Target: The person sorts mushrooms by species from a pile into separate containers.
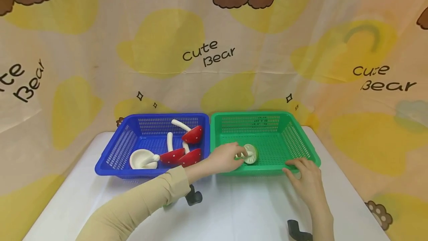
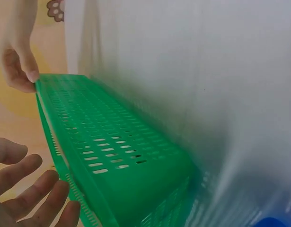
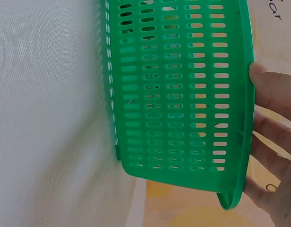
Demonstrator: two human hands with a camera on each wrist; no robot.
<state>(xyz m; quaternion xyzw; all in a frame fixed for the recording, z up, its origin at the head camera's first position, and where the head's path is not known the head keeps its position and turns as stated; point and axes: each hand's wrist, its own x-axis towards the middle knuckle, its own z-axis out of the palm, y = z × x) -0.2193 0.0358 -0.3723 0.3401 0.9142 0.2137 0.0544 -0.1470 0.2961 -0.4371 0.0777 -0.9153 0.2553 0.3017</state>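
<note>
In the head view my left hand (image 1: 229,157) reaches over the near rim of a green basket (image 1: 265,169). Its fingers are at the white stem of a toy mushroom (image 1: 250,154), whose pale ribbed underside faces up and shows a green edge. The left wrist view shows those fingers (image 2: 29,189) spread and loosely bent, with nothing visible between them. At the basket's near right corner, my right hand (image 1: 305,181) holds the rim between thumb and fingers. The right wrist view shows the thumb (image 3: 273,85) and fingertips along that rim.
A blue basket (image 1: 100,168) stands left of the green one. Inside are three red, white-dotted toy mushrooms (image 1: 193,135) and a white-undersided mushroom (image 1: 143,159), stem up. A green thing (image 1: 169,205) on the white table (image 1: 234,211) is mostly hidden under my left sleeve. Printed cloth rises behind.
</note>
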